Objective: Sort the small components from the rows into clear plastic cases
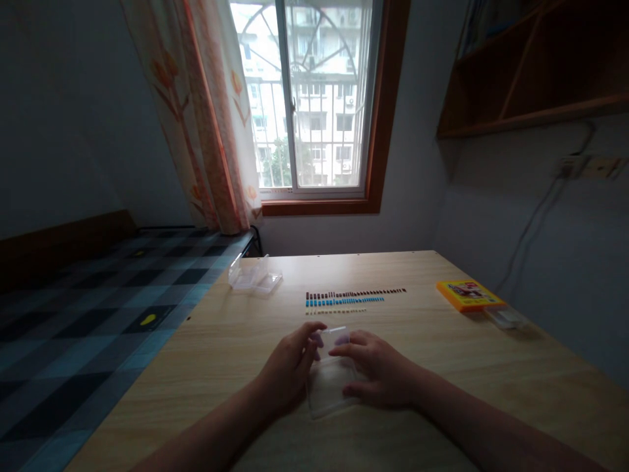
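A small clear plastic box (330,385) lies on the wooden table (236,341) in front of me. My left hand (289,370) curls round its left side, fingers bent at the top edge. My right hand (381,373) grips its right side, thumb low and fingers at the top near the lid. Beyond the box lie three rows of tiny pieces: a dark row (354,293), a blue row (344,301) and a pale row (335,311).
Another clear open box (253,278) sits at the table's far left. A yellow packet (468,294) rests on a clear case (506,318) at the far right. A bed with a checked cover (98,314) adjoins the table's left edge. A window lies ahead.
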A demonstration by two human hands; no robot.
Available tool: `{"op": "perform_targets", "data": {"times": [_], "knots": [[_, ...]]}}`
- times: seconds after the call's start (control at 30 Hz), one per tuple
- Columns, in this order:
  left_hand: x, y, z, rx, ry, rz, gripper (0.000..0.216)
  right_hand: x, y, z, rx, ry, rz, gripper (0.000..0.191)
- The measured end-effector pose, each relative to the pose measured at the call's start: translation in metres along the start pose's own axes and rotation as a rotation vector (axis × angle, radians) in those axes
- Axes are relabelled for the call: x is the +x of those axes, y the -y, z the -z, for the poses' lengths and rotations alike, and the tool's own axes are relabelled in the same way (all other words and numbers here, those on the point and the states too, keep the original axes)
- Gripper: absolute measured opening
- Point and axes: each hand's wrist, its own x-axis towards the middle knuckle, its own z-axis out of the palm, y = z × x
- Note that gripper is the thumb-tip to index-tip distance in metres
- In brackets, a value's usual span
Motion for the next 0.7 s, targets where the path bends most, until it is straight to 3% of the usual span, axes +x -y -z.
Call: {"op": "perform_targets", "data": {"times": [0.33,0.47,0.7], "knots": [[0.007,0.019,0.002,0.264,-0.147,-0.073,0.048,-0.002,0.007,0.004,-0.034,0.087,-0.112,0.078],[0.007,0.017,0.001,0.326,-0.130,-0.091,0.037,-0.002,0.009,0.006,-0.095,0.093,-0.115,0.080],[0.006,0.016,0.001,0.387,-0.065,-0.077,0.040,0.000,0.016,0.007,-0.243,0.027,-0.131,0.069]]}}
